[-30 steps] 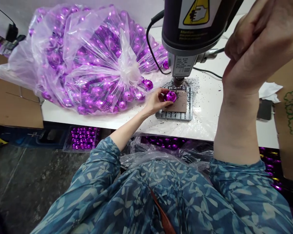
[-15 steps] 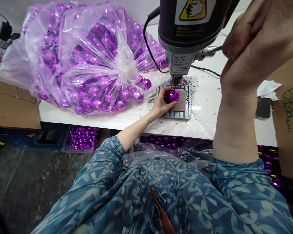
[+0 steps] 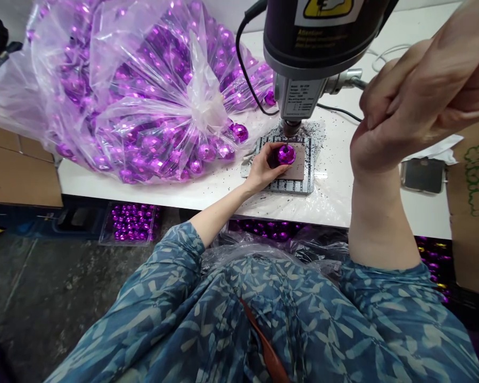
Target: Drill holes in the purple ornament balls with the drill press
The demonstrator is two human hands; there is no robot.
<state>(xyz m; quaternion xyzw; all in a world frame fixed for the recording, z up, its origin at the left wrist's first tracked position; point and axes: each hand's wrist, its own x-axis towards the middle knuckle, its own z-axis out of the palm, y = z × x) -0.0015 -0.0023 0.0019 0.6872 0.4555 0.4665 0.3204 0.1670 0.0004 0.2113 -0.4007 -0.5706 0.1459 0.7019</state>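
Note:
My left hand [image 3: 264, 168] grips a shiny purple ball [image 3: 286, 155] and holds it on the brown pad of the drill press base plate [image 3: 294, 184], right under the chuck [image 3: 289, 128]. The bit touches the top of the ball. My right hand [image 3: 419, 101] is raised and closed in a fist around the press's feed lever [image 3: 351, 81], of which only the metal stem shows. The dark drill press head [image 3: 323, 32] with a yellow warning label hangs above the plate.
A big clear plastic bag [image 3: 143, 90] full of purple balls lies on the white table [image 3: 163, 194] to the left. Dark chips are scattered round the plate. A phone [image 3: 423, 182] and a cardboard box [image 3: 475, 213] sit at the right. Trays of purple balls [image 3: 133, 222] stand under the table.
My left hand slid the purple ball from the plate's left side to under the chuck. My right hand has pulled the lever down a little.

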